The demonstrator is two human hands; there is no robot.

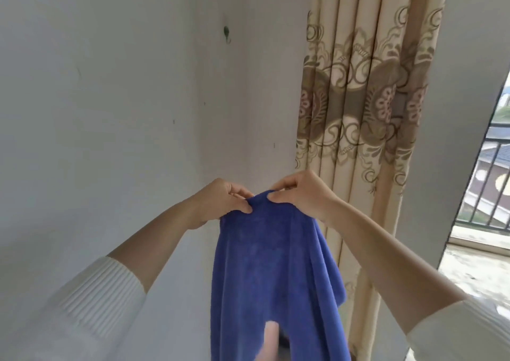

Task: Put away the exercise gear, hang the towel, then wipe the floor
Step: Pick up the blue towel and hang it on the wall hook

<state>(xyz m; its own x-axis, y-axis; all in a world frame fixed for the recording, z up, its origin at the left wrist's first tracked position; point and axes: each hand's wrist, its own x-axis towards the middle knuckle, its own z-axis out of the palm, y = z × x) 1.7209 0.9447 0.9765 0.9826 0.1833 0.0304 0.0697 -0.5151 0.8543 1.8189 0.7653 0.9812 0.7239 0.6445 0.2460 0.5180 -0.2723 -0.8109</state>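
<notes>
A blue towel (273, 272) hangs down in front of me, held up by its top edge. My left hand (220, 203) pinches the top edge on the left, and my right hand (298, 192) pinches it on the right, thumbs close together. A small green wall hook (226, 33) sits high on the white wall, well above and a little left of my hands. Nothing hangs on the hook. The towel's lower end runs out of the bottom of the view.
A beige patterned curtain (367, 98) hangs right of the towel, just behind my right hand. Further right an open doorway shows a balcony floor (477, 272) and a metal railing (494, 184). The white wall (110, 112) fills the left.
</notes>
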